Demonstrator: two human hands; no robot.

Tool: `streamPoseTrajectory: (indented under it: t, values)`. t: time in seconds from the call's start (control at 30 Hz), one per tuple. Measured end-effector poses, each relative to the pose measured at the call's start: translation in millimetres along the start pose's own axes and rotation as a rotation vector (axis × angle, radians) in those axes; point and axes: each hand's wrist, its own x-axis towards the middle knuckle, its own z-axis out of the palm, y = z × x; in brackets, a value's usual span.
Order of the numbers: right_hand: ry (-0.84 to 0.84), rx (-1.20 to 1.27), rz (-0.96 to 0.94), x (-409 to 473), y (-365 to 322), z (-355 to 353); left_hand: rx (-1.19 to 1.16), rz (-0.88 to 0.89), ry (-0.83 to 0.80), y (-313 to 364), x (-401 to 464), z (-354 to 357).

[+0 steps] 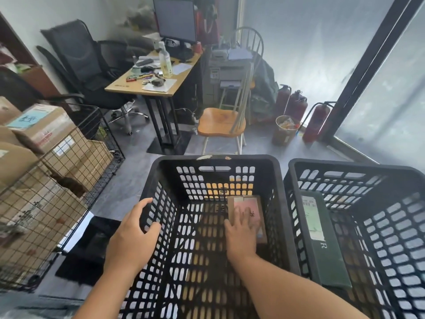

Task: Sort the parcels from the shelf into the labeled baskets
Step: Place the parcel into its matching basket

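Two black plastic baskets stand side by side on the floor in front of me. Inside the left basket [213, 160] lies a small brown parcel with a pink label [249, 208], near its right wall. My right hand [240, 233] reaches down into this basket and lies on the parcel's near end, fingers spread flat. My left hand [132, 233] hovers at the basket's left rim with fingers loosely curved, holding nothing. The right basket [345, 168] holds a dark green parcel with a white label [322, 238] leaning along its left wall.
A wire-mesh rack [76, 162] with several cardboard boxes [43, 127] stands at the left. Beyond the baskets are a wooden chair [222, 122], a desk [149, 84], an office chair [80, 65], a bin [285, 130] and fire extinguishers [296, 104]. A black mat [89, 247] lies left of the basket.
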Motion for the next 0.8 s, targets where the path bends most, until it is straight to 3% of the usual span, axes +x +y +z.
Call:
streamPoseTrajectory:
  t: [0.27, 0.47, 0.8]
  values:
    - [0.033, 0.158, -0.068, -13, -14, -41, -0.024, 0.011, -0.028, -4, 8, 1]
    - [0.184, 0.312, -0.327, -42, -11, -97, -0.01, 0.021, -0.048, 7, 6, -16]
    - [0.207, 0.231, -0.717, -81, 4, -161, 0.087, 0.112, 0.159, 51, -51, -56]
